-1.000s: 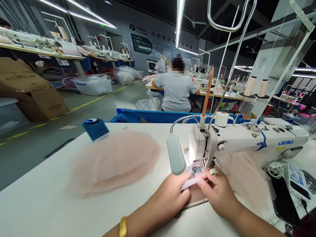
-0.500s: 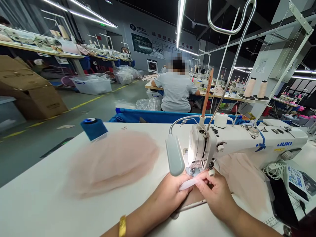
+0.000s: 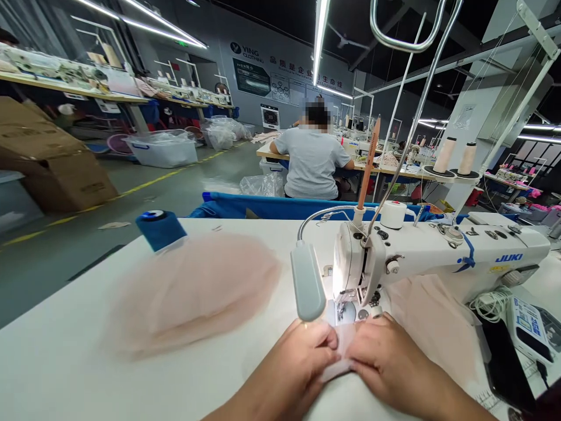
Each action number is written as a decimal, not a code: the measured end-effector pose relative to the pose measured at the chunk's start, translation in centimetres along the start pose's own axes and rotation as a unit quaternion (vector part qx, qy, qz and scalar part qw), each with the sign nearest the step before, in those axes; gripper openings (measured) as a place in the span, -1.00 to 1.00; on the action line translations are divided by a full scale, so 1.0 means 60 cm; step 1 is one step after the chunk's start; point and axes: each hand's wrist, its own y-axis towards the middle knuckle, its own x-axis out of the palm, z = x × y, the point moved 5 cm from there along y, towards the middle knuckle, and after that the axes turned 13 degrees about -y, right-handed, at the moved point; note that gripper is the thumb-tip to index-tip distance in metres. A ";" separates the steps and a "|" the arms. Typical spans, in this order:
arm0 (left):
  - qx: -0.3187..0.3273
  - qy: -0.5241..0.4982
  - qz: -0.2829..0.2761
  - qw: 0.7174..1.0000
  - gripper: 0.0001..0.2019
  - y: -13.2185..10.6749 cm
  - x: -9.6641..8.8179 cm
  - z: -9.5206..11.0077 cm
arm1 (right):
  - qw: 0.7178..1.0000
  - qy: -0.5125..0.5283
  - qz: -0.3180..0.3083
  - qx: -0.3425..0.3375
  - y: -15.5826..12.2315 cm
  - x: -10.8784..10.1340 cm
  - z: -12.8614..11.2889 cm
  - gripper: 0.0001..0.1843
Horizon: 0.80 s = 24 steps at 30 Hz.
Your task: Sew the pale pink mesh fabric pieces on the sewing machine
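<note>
A small piece of pale pink fabric point(image 3: 345, 336) is stretched between my two hands, just in front of the needle area of a white JUKI sewing machine point(image 3: 421, 245). My left hand point(image 3: 302, 354) is closed, its curled fingers gripping the fabric's left side. On the right side, my right hand point(image 3: 388, 356) pinches the same piece, fingers bent over it. The fingertips are partly hidden behind the knuckles. A lit grey lamp point(image 3: 308, 283) hangs just above my left hand. The presser foot and metal plate lie beyond the fabric.
Sheer pink fabric point(image 3: 197, 298) lies on the left of the white table, beside a blue thread cone point(image 3: 160, 230). More pink fabric point(image 3: 433, 327), a black phone point(image 3: 504, 356) and a white device point(image 3: 529, 327) lie right. A co-worker point(image 3: 312, 161) sits ahead.
Both hands have shifted slightly toward me and rolled over, knuckles now up. The fabric strip, earlier held slanted near the needle, now lies flatter between them, exposing the machine's plate.
</note>
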 end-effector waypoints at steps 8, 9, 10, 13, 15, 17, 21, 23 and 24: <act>0.044 0.045 0.010 0.998 -0.68 -0.030 0.016 -0.003 | 0.995 -0.096 -0.021 -0.033 0.001 -0.002 -0.005 -0.75; 0.039 0.050 0.007 0.998 -0.67 -0.030 0.016 -0.005 | 0.994 -0.104 -0.017 -0.030 0.001 -0.001 -0.003 -0.75; 0.036 0.057 0.005 0.998 -0.66 -0.030 0.016 -0.007 | 0.993 -0.111 -0.011 -0.026 0.001 -0.001 -0.002 -0.75; 0.037 0.077 0.003 0.996 -0.61 -0.027 0.016 -0.011 | 0.993 -0.121 0.003 -0.011 0.001 -0.002 0.003 -0.75; 0.034 0.088 0.012 0.995 -0.58 -0.021 0.013 -0.014 | 0.993 -0.117 0.006 -0.004 0.003 -0.001 0.005 -0.74; 0.029 0.093 0.015 0.995 -0.56 -0.014 0.011 -0.017 | 0.994 -0.110 0.006 0.002 0.005 0.001 0.007 -0.73; 0.023 0.096 0.015 0.995 -0.54 -0.005 0.009 -0.023 | 0.995 -0.098 0.006 0.017 0.008 0.008 0.011 -0.71; 0.019 0.091 0.019 0.996 -0.53 -0.005 0.007 -0.026 | 0.995 -0.092 0.008 0.021 0.007 0.011 0.013 -0.68; 0.018 0.086 0.017 0.996 -0.53 -0.006 0.007 -0.026 | 0.996 -0.088 0.008 0.020 0.007 0.012 0.013 -0.67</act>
